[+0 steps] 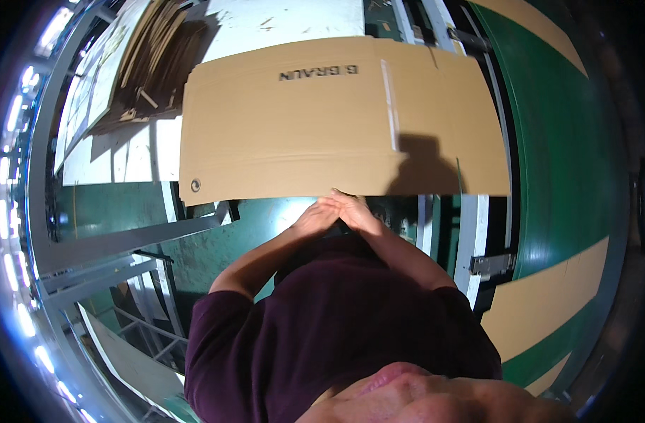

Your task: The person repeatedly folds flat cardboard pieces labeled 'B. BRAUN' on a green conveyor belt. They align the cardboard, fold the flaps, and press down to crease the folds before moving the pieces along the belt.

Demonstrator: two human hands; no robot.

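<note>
A large flattened brown cardboard box (pixel 287 120) lies crosswise in front of me, with dark print near its far edge and a pale strip running down its right part. My left hand (pixel 318 216) and my right hand (pixel 355 210) meet at the middle of its near edge. Their fingers look stretched out and overlap each other, and neither hand appears to hold anything. The right fingertips reach the cardboard's edge or come very close to it; I cannot tell whether they touch.
Beneath the cardboard is a white tabletop (pixel 287 20). A stack of cardboard scraps (pixel 149 60) stands at the far left beside a white panel. A green conveyor belt (pixel 558 141) runs along the right, carrying another flat cardboard sheet (pixel 548 299). Grey metal rails (pixel 135 240) cross at left.
</note>
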